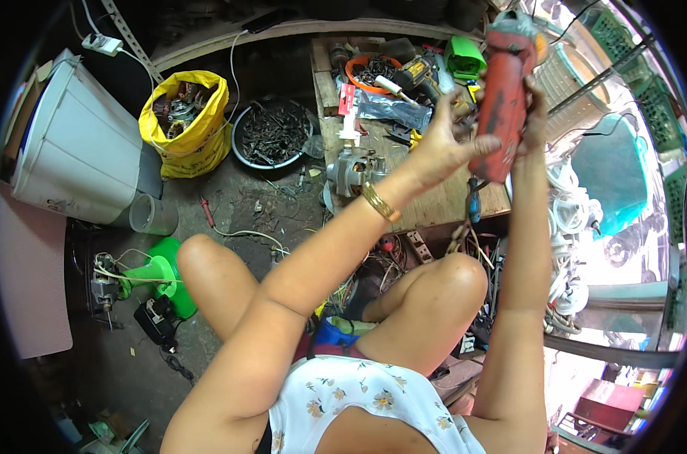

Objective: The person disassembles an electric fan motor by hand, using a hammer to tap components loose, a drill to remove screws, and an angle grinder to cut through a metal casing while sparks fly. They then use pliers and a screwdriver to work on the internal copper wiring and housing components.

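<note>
Our right hand (536,113) is closed around the red power tool (499,110), its fingers wrapping the right side of the long body. Our left grip (455,129) is wide, fingers spread and curled just beside the tool's left side, thumb overlapping the lower part of its body; we cannot tell how firmly that thumb presses. So the tool sits between our two hands, raised in front of the tabletop (464,189), tilted slightly, its grey metal head at the upper end.

Nearest to our left hand on the wooden surface lie yellow-handled pliers (414,139), and toward the left edge stands a silver motor housing (351,172). Farther back we see an orange bowl (349,69) of small dark parts, a yellow-and-black drill (413,73) and a bright green plastic piece (464,57).

Left of the tabletop, on the floor, a dark basin (272,165) holds a heap of blackened metal pieces, with a yellow bag (200,159) of motor parts just beside it. A pale lidded bin (82,144) stands farther left. To our right, bundled white cords (567,227) hang near our forearm.
</note>
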### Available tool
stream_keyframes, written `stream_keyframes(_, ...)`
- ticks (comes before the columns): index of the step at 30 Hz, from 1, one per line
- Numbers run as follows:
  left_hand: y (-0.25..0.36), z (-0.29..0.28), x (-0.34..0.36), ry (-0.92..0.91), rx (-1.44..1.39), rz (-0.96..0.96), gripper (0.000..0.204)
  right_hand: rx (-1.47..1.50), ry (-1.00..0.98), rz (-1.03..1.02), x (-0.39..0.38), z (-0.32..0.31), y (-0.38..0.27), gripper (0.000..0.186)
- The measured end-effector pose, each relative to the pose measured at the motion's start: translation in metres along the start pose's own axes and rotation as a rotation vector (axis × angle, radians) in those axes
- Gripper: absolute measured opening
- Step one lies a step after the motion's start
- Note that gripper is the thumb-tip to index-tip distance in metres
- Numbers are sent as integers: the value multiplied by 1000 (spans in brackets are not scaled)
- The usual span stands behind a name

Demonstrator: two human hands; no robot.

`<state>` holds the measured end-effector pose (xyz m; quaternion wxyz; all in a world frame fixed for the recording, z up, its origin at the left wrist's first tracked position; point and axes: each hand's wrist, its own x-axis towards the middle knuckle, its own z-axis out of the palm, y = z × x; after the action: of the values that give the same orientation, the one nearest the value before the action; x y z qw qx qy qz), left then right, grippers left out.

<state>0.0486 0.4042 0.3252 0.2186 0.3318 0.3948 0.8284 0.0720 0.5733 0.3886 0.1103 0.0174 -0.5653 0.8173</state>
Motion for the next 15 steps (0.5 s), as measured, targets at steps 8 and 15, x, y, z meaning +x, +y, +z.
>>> stream_keyframes(8, 23, 22, -91, 105, 342, 86, 90, -131, 120, -155, -81, 92, 40, 59)
stream_keyframes(15, 16, 24, -129, 148, 1069, 191, 84, -381, 475, -156, -117, 81, 87, 57)
